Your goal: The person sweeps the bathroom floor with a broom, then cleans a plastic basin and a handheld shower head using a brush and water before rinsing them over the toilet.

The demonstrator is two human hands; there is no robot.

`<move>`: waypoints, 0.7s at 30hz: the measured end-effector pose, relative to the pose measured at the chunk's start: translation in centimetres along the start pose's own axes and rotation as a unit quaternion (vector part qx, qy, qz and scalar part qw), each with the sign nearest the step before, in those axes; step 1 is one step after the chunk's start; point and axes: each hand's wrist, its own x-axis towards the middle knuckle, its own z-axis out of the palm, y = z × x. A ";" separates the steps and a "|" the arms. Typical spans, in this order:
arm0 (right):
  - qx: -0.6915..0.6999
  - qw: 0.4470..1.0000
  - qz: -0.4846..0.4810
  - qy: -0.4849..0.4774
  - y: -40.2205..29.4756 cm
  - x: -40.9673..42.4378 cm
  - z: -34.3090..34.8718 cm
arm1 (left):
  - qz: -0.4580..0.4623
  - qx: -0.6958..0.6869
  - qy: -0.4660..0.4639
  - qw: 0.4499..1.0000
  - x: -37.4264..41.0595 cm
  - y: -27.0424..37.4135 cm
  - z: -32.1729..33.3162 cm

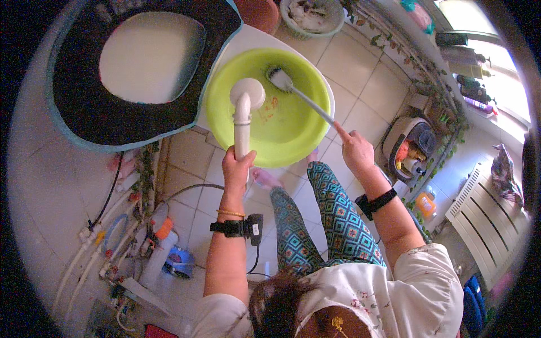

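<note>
My left hand [237,162] is closed around the shaft of a white tubular implement [242,126] with a bent neck and a round head. The round head is over the left part of a lime-green plastic basin [213,99]. In my right hand [356,150] is the grey handle of a long-handled brush [310,101], with the index finger stretched along it. The white brush head and its dark bristles are inside the basin by the far wall. Reddish marks [270,110] show on the basin floor, right of the round head. The basin rests on a white surface [253,38].
Left of the basin is a black cover [78,80] with teal trim around a pale oval. Pipes [91,249] line the left wall. A bowl with cloth [312,17], a storage basket [408,148] and a slatted white seat [490,224] stand around. Bottles [469,80] line the windowsill.
</note>
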 end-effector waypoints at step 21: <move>0.555 0.805 0.107 -0.182 3.3 -5.5 3.0 | 0.001 -0.159 -0.061 0.985 -5.1 1.5 0.7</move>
